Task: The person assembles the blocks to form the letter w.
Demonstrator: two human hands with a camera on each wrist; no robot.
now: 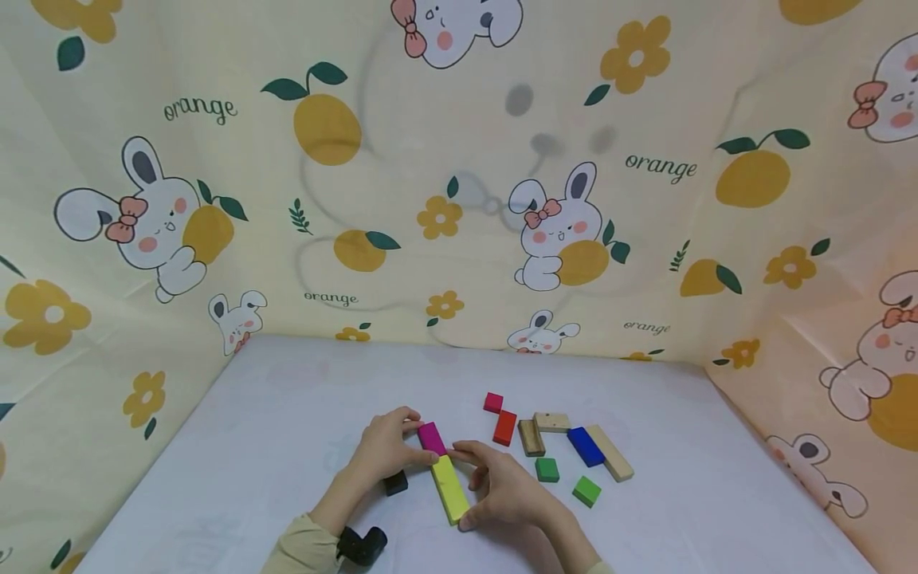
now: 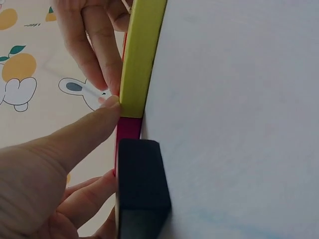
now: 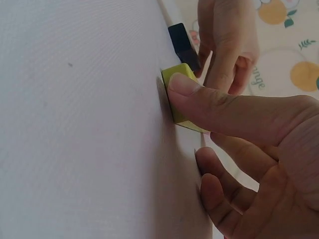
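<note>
A magenta block (image 1: 432,438) and a longer yellow block (image 1: 450,490) lie end to end in one line on the table. My left hand (image 1: 387,442) holds the magenta block, its thumb at the joint and its other fingers round the far end. My right hand (image 1: 505,488) spans the yellow block, thumb pressed on the near end face and forefinger reaching up to the joint. In the right wrist view that thumb (image 3: 184,89) covers part of the yellow end. Just left of the pair, beside my left wrist, lies a black block (image 1: 396,483).
Right of my hands lie a small magenta cube (image 1: 493,402), a red block (image 1: 505,428), a brown block (image 1: 531,438), tan blocks (image 1: 551,422), a blue block (image 1: 586,446) and green cubes (image 1: 547,469). A printed cloth (image 1: 473,263) walls the table's back and sides.
</note>
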